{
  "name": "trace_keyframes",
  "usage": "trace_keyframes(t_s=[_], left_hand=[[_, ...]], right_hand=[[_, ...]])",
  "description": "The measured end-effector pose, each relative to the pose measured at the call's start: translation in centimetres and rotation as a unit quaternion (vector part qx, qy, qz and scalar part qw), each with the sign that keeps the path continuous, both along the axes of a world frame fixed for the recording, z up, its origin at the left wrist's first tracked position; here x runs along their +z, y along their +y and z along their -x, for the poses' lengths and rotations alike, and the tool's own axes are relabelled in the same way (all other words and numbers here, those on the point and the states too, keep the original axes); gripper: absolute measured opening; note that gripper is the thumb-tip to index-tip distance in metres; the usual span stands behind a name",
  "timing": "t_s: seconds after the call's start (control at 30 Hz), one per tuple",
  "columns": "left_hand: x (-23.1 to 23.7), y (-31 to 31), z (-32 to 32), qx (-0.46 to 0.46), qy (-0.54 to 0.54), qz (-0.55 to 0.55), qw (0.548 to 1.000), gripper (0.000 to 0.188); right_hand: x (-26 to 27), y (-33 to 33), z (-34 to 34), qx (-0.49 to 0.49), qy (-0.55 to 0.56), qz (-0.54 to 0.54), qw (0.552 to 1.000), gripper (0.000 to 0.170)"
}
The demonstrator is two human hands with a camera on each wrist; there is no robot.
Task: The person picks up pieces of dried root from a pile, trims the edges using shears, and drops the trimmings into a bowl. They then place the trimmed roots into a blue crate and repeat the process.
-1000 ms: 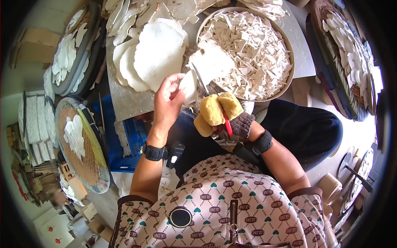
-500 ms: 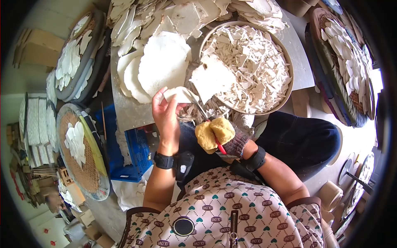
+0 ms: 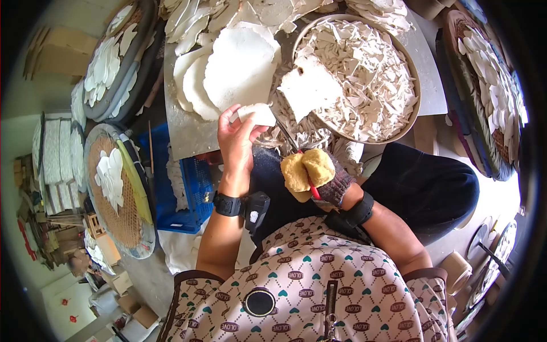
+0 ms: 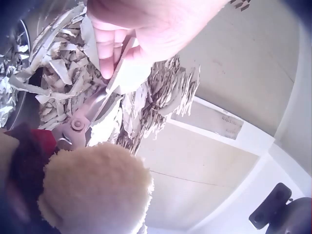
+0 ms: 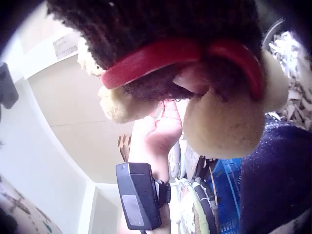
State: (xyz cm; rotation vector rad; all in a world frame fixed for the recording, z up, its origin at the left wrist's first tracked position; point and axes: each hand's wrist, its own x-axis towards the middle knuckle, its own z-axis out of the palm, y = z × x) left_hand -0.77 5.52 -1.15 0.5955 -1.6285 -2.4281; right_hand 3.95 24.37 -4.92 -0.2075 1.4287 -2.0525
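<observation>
A small, flat white piece (image 3: 259,115) with a smooth outline is pinched between the thumb and fingers of my left hand (image 3: 235,145). My right hand (image 3: 336,185), in a dark knitted glove, grips scissors (image 4: 78,124) by their red handles (image 5: 151,61). Soft yellow foam pads (image 3: 318,165) cover the gloved fingers. In the left wrist view the metal blades (image 4: 95,101) come up to the lower edge of the white piece. A larger ragged white sheet (image 3: 310,88) lies just beyond the blade tips, partly over the basin's rim.
A round basin (image 3: 419,85) heaped with white offcuts stands on the metal table (image 3: 430,94). Large white sheets (image 3: 239,71) are stacked left of it, more piled behind. A blue crate (image 3: 196,194) sits below the table's left edge. Round woven trays (image 3: 105,196) with white pieces stand at both sides.
My left hand has turned the white piece from upright to lying sideways. The scissors stay close beside it in my right hand. The head view has shifted slightly.
</observation>
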Motion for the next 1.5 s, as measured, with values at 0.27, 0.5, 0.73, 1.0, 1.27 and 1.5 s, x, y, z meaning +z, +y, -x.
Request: trace_keyframes(t_s=[0.27,0.5,0.73,1.0,1.27,1.5], left_hand=[[0.4,0.1,-0.8,-0.069,-0.001,0.075,0.995,0.039],[-0.2,1.3,-1.3,-0.069,-0.011,0.092,0.993,0.038],[-0.9,1.1,-1.0,-0.027,0.004,0.083,0.996,0.031],[0.3,1.1,-1.0,-0.1,-0.002,0.116,0.988,0.033],[1.0,-1.0,-1.2,-0.188,-0.03,0.172,0.967,0.029],[3.3,-16.4,-5.6,-0.023,-0.114,0.427,0.897,0.02]], right_hand=[[1.3,-0.3,1.1,-0.001,0.167,-0.005,0.986,0.019],[1.1,0.2,1.9,0.034,0.357,-0.122,0.926,0.02],[1.3,-0.5,0.9,0.031,0.034,0.03,0.999,0.019],[0.4,-0.8,1.3,0.027,0.202,-0.022,0.979,0.019],[2.5,0.2,1.3,0.081,0.255,-0.2,0.943,0.015],[0.9,2.0,-0.2,0.072,0.18,-0.091,0.977,0.035]])
